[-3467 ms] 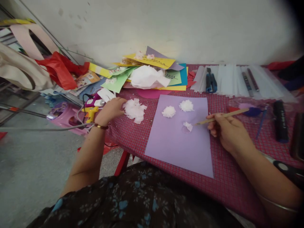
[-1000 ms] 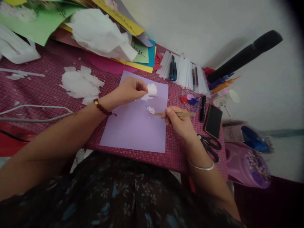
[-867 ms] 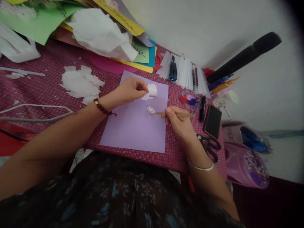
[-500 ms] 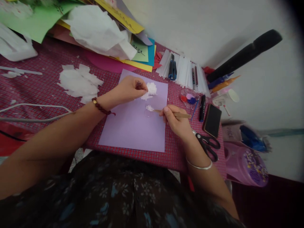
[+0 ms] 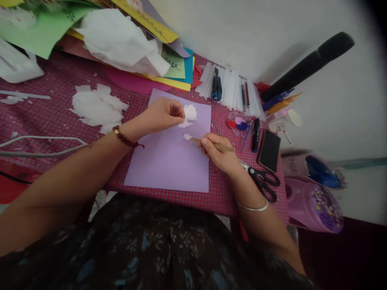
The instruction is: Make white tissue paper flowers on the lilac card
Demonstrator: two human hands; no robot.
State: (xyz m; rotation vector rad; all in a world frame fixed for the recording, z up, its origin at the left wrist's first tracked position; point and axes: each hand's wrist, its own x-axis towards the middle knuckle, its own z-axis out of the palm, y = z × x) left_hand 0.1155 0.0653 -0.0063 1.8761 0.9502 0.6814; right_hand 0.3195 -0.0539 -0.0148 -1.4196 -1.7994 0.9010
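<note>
Over the purple sheet (image 5: 166, 167), I'm pinching the wooden stick (image 5: 224, 148) in the right hand (image 5: 220, 156), its tip meeting the small white tuft (image 5: 186, 137) lying on that sheet. The left hand (image 5: 163, 114) is hovering above the sheet, fingertips pressed together, possible contents unclear.

We take this for a craft corner; whether it belongs to a home or a shop, we cannot tell. Beside a plain pale wall (image 5: 229, 30), we see a red-checked tabletop (image 5: 222, 197) bearing a purple sheet (image 5: 163, 167), a heap of coloured paper (image 5: 42, 32), crumpled white tissue (image 5: 116, 40), black-handled scissors (image 5: 256, 174), a thick marker (image 5: 255, 135), dabs of bright colour (image 5: 242, 125) and a row of whitish strips (image 5: 231, 88).
</note>
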